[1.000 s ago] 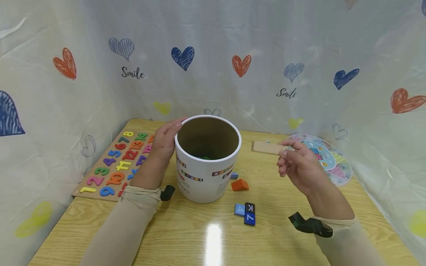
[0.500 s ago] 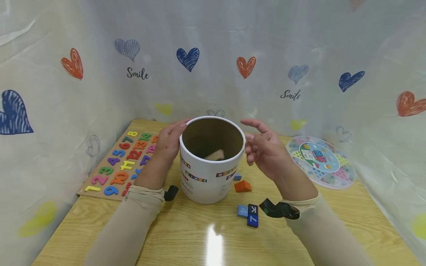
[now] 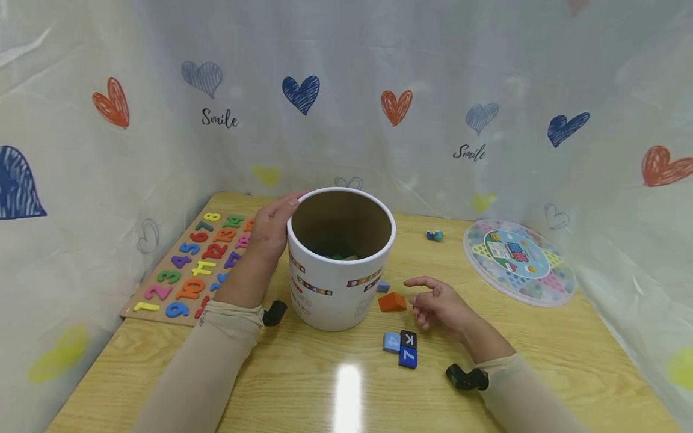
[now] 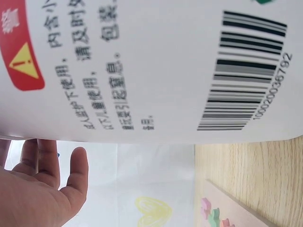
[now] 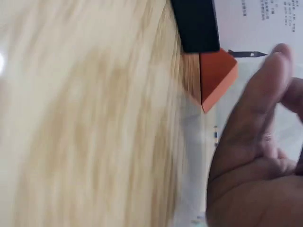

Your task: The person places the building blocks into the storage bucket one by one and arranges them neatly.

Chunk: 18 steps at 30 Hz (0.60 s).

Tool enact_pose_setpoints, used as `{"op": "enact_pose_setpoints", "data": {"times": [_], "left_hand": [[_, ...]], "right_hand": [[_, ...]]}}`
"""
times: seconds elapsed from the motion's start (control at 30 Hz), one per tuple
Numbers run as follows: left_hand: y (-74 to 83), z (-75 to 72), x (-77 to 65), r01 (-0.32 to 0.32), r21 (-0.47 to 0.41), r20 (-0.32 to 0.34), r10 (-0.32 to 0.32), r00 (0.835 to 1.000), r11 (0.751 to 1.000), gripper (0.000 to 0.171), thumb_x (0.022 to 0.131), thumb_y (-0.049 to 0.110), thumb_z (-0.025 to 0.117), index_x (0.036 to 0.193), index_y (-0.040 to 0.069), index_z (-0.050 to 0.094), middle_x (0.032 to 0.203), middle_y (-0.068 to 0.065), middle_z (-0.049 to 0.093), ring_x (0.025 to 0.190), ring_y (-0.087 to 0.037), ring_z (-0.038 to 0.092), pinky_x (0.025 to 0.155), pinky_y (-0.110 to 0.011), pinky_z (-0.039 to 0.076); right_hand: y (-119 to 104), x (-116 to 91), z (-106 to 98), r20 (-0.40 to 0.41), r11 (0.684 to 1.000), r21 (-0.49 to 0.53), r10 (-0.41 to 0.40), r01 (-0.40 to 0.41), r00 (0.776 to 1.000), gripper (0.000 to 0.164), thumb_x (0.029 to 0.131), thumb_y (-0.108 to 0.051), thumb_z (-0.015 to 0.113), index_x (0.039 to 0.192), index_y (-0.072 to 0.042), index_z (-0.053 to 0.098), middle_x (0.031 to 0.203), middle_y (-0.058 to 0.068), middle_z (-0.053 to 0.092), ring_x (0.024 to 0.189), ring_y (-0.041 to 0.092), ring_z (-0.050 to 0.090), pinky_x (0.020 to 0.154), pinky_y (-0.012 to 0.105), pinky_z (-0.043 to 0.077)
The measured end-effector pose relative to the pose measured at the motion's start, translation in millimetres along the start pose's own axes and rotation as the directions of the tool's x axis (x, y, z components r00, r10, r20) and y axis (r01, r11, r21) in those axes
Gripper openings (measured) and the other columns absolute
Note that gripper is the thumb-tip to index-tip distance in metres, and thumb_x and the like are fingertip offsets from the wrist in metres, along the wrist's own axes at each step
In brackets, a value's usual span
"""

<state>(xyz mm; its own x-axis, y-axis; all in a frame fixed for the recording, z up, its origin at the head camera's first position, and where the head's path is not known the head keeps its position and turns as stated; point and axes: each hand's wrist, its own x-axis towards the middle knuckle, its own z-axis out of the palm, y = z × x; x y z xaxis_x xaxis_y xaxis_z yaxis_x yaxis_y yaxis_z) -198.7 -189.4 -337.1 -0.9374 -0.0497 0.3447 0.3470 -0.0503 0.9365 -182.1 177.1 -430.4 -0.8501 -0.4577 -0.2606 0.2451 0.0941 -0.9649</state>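
A white bucket (image 3: 338, 294) printed with numbers stands on the table, with a few pieces dimly seen inside. My left hand (image 3: 272, 231) holds its left side at the rim; the bucket hides part of the fingers. A barcode fills the bucket's side in the left wrist view. To the right, my right hand (image 3: 441, 305) is empty, index finger extended, just beside an orange triangular block (image 3: 392, 302). A light blue block (image 3: 383, 287) lies against the bucket's base. Nearer are three tiles: light blue "4" (image 3: 392, 342), black "K" (image 3: 408, 339) and blue "7" (image 3: 408, 357).
On the left lies a number puzzle board (image 3: 130, 314) with colourful numerals. A round, clear-edged game case (image 3: 520, 258) sits at the right. Small blue and teal pieces (image 3: 435, 236) lie toward the back. A heart-patterned curtain (image 3: 346, 144) surrounds the table (image 3: 292, 385).
My right hand carried a flat wooden block to the bucket and dropped it in. It then came down beside the orange block. My left hand stays on the bucket.
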Motion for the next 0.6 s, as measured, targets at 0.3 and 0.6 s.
{"op": "enact_pose_setpoints", "data": {"times": [0.3, 0.6], "left_hand": [[12.9, -1.4, -9.3, 0.007, -0.007, 0.005, -0.007, 1.000, 1.000, 0.037, 0.100, 0.025, 0.044, 0.127, 0.006, 0.060, 0.128, -0.013, 0.059, 0.120, -0.028, 0.050, 0.101, -0.049, 0.038], [18.8, 1.8, -9.7, 0.014, 0.015, 0.046, -0.015, 0.999, 1.000, 0.037, 0.101, 0.026, 0.042, 0.128, 0.006, 0.059, 0.128, -0.013, 0.058, 0.121, -0.028, 0.050, 0.101, -0.050, 0.037]], "right_hand": [[6.0, 17.0, 16.6, -0.034, 0.976, -0.147, 0.155, -0.158, 0.987, 0.047, 0.087, -0.012, 0.064, 0.130, -0.008, 0.048, 0.071, 0.011, 0.065, 0.048, 0.014, 0.058, 0.048, 0.027, 0.052], [5.3, 17.3, 19.9, -0.102, 0.972, -0.153, 0.164, -0.178, 0.981, 0.045, 0.083, -0.012, 0.067, 0.125, -0.006, 0.051, 0.074, 0.014, 0.065, 0.049, 0.015, 0.057, 0.049, 0.028, 0.052]]}}
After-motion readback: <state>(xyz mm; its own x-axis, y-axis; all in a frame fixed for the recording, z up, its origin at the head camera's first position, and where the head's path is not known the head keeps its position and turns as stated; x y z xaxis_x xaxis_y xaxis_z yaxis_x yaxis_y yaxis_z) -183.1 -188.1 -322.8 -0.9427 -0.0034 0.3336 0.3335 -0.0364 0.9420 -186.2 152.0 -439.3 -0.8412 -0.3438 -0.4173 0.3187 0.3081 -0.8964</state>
